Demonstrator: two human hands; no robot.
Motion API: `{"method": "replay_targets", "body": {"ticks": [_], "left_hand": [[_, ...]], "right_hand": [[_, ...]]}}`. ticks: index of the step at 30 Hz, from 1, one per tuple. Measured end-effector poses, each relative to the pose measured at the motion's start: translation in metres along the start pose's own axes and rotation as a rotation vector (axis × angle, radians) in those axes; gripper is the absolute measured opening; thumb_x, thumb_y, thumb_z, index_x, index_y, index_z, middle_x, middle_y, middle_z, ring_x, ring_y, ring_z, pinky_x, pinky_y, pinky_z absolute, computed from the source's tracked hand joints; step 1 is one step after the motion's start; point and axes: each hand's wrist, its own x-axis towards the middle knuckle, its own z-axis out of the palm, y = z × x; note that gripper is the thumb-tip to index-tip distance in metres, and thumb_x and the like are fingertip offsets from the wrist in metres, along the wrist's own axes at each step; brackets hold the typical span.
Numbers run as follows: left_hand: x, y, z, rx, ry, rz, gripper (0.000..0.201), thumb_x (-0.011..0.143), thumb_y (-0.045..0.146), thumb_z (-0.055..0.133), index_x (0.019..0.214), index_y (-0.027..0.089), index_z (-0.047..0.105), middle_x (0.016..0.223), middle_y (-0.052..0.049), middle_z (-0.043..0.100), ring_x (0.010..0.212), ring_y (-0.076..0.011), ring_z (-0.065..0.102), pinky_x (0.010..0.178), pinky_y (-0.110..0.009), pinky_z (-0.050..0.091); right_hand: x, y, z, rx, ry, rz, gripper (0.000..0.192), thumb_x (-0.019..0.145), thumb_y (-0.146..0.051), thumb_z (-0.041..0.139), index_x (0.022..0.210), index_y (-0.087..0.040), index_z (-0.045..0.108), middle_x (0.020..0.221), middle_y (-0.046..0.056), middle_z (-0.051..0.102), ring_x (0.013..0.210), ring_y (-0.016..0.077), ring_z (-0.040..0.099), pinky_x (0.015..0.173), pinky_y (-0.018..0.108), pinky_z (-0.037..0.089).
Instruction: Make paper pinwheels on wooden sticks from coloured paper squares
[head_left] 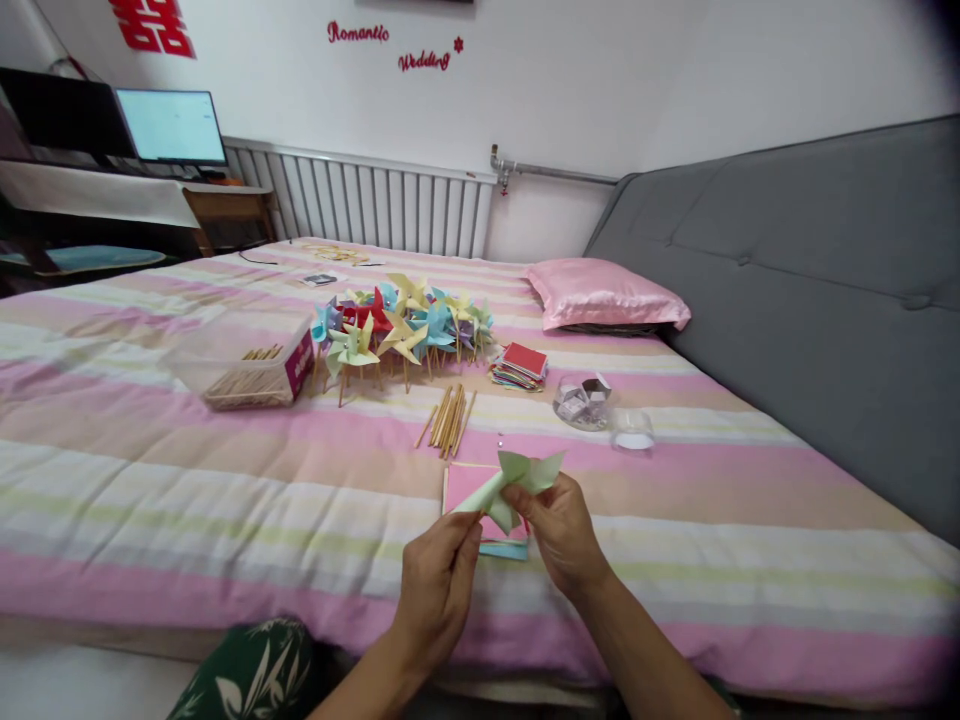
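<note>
Near the front edge of the pink-and-cream striped bed cover (225, 480), both hands are up and working on one pale green folded paper pinwheel head (517, 482), held just above a small stack of pink and blue paper squares (480, 520). The left hand (439, 585) has its fingertips closed on the lower left blade, and the right hand (559, 535) pinches the centre from the right, thumb and forefinger closed on the gathered corners; neither hand is loose. The thing to watch, I'd say, is that centre pinch: the folded tips want to spring apart, so the right hand's hold should stay square on the middle while the left tidies a blade. Pull too hard on thin paper and it will crease or tear. Just beyond, a loose bundle of thin wooden sticks (448, 418) lies within reach, and farther left sits an open box of more sticks with a magenta end (259, 380). Behind that, a heap of finished multicoloured paper pinwheels (401, 325) shows what a good one looks like, blades evenly cupped. To the right, a clear round plastic container (583, 400) and its lid (632, 430) lie near the stack of red-topped paper squares (519, 365).
</note>
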Motion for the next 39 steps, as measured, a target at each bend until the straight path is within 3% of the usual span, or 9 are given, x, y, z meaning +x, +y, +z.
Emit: {"method": "replay_targets", "body": {"ticks": [4, 8, 11, 17, 23, 31, 39], "left_hand": [[0.003, -0.004, -0.005, 0.090, -0.113, -0.158, 0.028, 0.088, 0.025, 0.042, 0.110, 0.017, 0.058, 0.081, -0.005, 0.065, 0.071, -0.0150, 0.060, 0.065, -0.024, 0.046], [0.005, -0.007, -0.007, 0.148, -0.189, -0.218, 0.030, 0.088, 0.028, 0.039, 0.105, 0.015, 0.060, 0.069, -0.003, 0.061, 0.062, -0.0151, 0.057, 0.057, -0.024, 0.043], [0.005, -0.008, -0.004, 0.022, -0.242, -0.291, 0.029, 0.088, 0.031, 0.039, 0.100, 0.015, 0.060, 0.065, -0.001, 0.058, 0.053, -0.0122, 0.052, 0.052, -0.023, 0.040], [0.007, -0.010, -0.002, -0.344, -0.162, -0.456, 0.026, 0.088, 0.037, 0.042, 0.094, 0.015, 0.055, 0.071, -0.001, 0.060, 0.043, -0.0063, 0.043, 0.045, -0.020, 0.035], [0.009, -0.010, -0.004, -0.374, -0.090, -0.483, 0.028, 0.086, 0.039, 0.045, 0.093, 0.014, 0.055, 0.076, -0.004, 0.065, 0.042, -0.0065, 0.043, 0.044, -0.021, 0.036], [0.008, -0.011, -0.003, -0.380, -0.089, -0.497, 0.028, 0.085, 0.038, 0.047, 0.093, 0.013, 0.057, 0.078, -0.006, 0.067, 0.043, -0.0062, 0.043, 0.045, -0.021, 0.038], [0.007, -0.012, -0.002, -0.396, -0.097, -0.530, 0.034, 0.083, 0.042, 0.048, 0.093, 0.013, 0.059, 0.077, -0.007, 0.067, 0.041, -0.0065, 0.042, 0.043, -0.021, 0.036]], "right_hand": [[0.004, -0.004, -0.003, 0.069, 0.101, 0.011, 0.018, 0.067, -0.027, 0.073, 0.081, -0.017, 0.068, 0.079, 0.002, 0.068, 0.076, 0.0164, 0.060, 0.074, 0.030, 0.046], [0.010, -0.002, -0.008, 0.123, 0.231, 0.053, 0.021, 0.065, -0.027, 0.075, 0.081, -0.016, 0.068, 0.079, 0.002, 0.069, 0.079, 0.0162, 0.060, 0.079, 0.030, 0.044], [0.012, 0.000, -0.010, 0.141, 0.250, 0.060, 0.023, 0.066, -0.031, 0.074, 0.081, -0.016, 0.067, 0.077, 0.001, 0.069, 0.075, 0.0154, 0.059, 0.075, 0.029, 0.044], [0.010, -0.003, -0.013, 0.058, 0.188, 0.006, 0.028, 0.075, -0.043, 0.063, 0.087, -0.018, 0.066, 0.086, 0.004, 0.066, 0.080, 0.0157, 0.057, 0.079, 0.029, 0.041], [0.005, -0.001, -0.009, -0.096, 0.110, 0.036, 0.020, 0.069, -0.036, 0.069, 0.073, -0.016, 0.066, 0.073, 0.002, 0.062, 0.073, 0.0155, 0.053, 0.072, 0.029, 0.040], [0.006, 0.001, -0.008, -0.121, 0.199, 0.017, 0.017, 0.068, -0.032, 0.069, 0.067, -0.016, 0.066, 0.078, 0.002, 0.064, 0.075, 0.0159, 0.054, 0.074, 0.028, 0.039], [0.009, -0.002, -0.010, -0.110, 0.362, -0.060, 0.019, 0.065, -0.034, 0.070, 0.064, -0.017, 0.063, 0.061, -0.002, 0.057, 0.063, 0.0129, 0.048, 0.065, 0.027, 0.038]]}}
